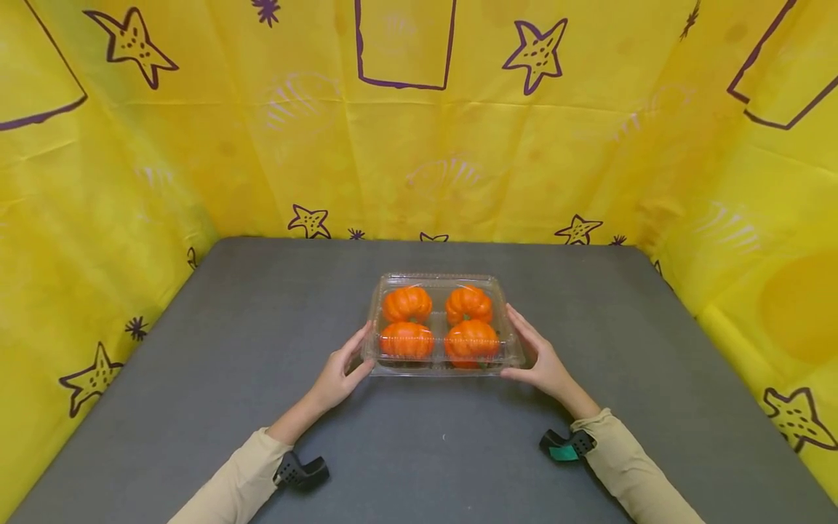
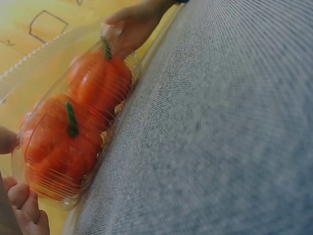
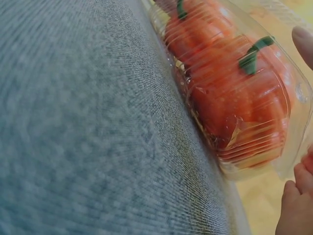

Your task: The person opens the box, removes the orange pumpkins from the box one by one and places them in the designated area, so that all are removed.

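A clear plastic clamshell container [image 1: 437,364] sits on the grey table, its lid down over several small orange pumpkins [image 1: 407,303] with green stems. They lie in two rows. My left hand [image 1: 337,375] holds the container's left side, its thumb at the near corner and its fingers along the side. On the opposite side, my right hand [image 1: 546,367] grips in the same way, with the thumb at the near right corner. Both wrist views show the ribbed clear wall close to two of the pumpkins [image 2: 61,152]. Fingertips behind the container are partly hidden.
The grey table [image 1: 445,451] stretches out on all sides of the container. Yellow cloth [image 1: 419,167] printed with starfish hangs at the back and both sides. A black wrist mount [image 1: 302,471] sticks out at the left cuff, another [image 1: 566,442] at the right.
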`<state>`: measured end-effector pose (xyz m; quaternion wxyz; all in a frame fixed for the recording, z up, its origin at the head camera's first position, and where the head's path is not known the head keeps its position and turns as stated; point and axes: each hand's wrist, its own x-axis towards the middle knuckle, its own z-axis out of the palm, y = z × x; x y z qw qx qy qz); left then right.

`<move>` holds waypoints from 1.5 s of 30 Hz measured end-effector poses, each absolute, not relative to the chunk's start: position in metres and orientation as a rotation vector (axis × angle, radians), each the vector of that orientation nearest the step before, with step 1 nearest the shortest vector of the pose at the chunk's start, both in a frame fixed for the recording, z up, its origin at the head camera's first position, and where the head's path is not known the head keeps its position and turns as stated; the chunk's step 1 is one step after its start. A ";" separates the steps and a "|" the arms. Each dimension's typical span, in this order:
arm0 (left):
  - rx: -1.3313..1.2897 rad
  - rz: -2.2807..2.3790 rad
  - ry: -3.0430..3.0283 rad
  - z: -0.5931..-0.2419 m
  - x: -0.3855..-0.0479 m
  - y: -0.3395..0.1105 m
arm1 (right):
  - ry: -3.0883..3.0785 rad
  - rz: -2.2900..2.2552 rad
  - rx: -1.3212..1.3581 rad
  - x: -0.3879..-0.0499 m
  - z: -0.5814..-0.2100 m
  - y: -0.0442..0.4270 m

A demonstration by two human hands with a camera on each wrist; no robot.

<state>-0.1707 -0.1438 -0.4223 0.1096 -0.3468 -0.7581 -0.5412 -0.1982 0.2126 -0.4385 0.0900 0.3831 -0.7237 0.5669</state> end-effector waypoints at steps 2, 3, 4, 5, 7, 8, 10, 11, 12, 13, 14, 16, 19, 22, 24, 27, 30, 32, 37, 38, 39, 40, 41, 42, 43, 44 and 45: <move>-1.017 -1.597 -2.209 -0.421 -0.171 -0.143 | -2.132 1.709 1.146 -0.199 -0.440 0.213; -1.018 -1.600 -2.199 -0.421 -0.171 -0.143 | -2.123 1.722 1.145 -0.199 -0.439 0.213; -1.018 -1.608 -2.190 -0.422 -0.171 -0.143 | -2.114 1.733 1.145 -0.199 -0.437 0.212; -1.020 -1.619 -2.180 -0.422 -0.172 -0.143 | -2.105 1.735 1.147 -0.199 -0.435 0.212; -1.018 -1.648 -2.168 -0.424 -0.173 -0.143 | -2.103 1.721 1.139 -0.198 -0.429 0.210; -1.016 -1.665 -2.166 -0.425 -0.173 -0.143 | -2.103 1.716 1.131 -0.197 -0.425 0.209; -1.016 -1.698 -2.159 -0.426 -0.174 -0.143 | -2.103 1.703 1.113 -0.197 -0.418 0.208; -1.015 -1.713 -2.157 -0.427 -0.173 -0.143 | -2.104 1.700 1.100 -0.197 -0.415 0.207; -1.010 -1.725 -2.159 -0.427 -0.173 -0.143 | -2.105 1.710 1.079 -0.198 -0.412 0.208; -1.010 -1.740 -2.157 -0.428 -0.173 -0.143 | -2.098 1.728 1.061 -0.199 -0.411 0.208; -1.005 -1.752 -2.157 -0.428 -0.173 -0.143 | -2.087 1.747 1.040 -0.201 -0.412 0.210; -1.003 -1.763 -2.158 -0.429 -0.172 -0.143 | -2.066 1.774 0.979 -0.206 -0.413 0.213; -0.990 -1.785 -2.164 -0.429 -0.171 -0.143 | -1.993 1.856 0.926 -0.215 -0.417 0.215; -0.972 -1.789 -2.171 -0.429 -0.171 -0.143 | -1.902 1.940 0.956 -0.227 -0.415 0.214; -0.958 -1.786 -2.176 -0.428 -0.172 -0.143 | -1.852 1.986 0.989 -0.234 -0.412 0.213; -0.950 -1.777 -2.181 -0.427 -0.172 -0.144 | -1.862 2.001 0.967 -0.244 -0.406 0.212; -0.957 -1.762 -2.180 -0.426 -0.173 -0.144 | -1.902 2.004 0.908 -0.252 -0.402 0.211; -0.964 -1.749 -2.182 -0.425 -0.173 -0.144 | -1.915 2.018 0.867 -0.257 -0.399 0.211; -0.960 -1.722 -2.198 -0.425 -0.175 -0.144 | -1.992 2.024 0.809 -0.270 -0.392 0.211; -0.956 -1.721 -2.203 -0.426 -0.175 -0.144 | -2.015 2.019 0.807 -0.274 -0.391 0.211; -0.953 -1.717 -2.208 -0.426 -0.175 -0.144 | -2.041 2.017 0.806 -0.278 -0.390 0.210; -0.948 -1.719 -2.212 -0.426 -0.175 -0.144 | -2.069 2.014 0.803 -0.281 -0.389 0.210; -0.942 -1.721 -2.217 -0.427 -0.175 -0.144 | -2.091 2.012 0.801 -0.285 -0.388 0.209; -0.938 -1.722 -2.222 -0.427 -0.175 -0.144 | -2.114 2.009 0.793 -0.288 -0.387 0.209; -0.935 -1.719 -2.227 -0.427 -0.175 -0.144 | -2.140 2.005 0.785 -0.291 -0.386 0.208; -0.931 -1.720 -2.232 -0.427 -0.175 -0.144 | -2.161 2.007 0.776 -0.294 -0.386 0.208; -0.929 -1.717 -2.233 -0.427 -0.175 -0.144 | -2.188 2.004 0.762 -0.297 -0.386 0.207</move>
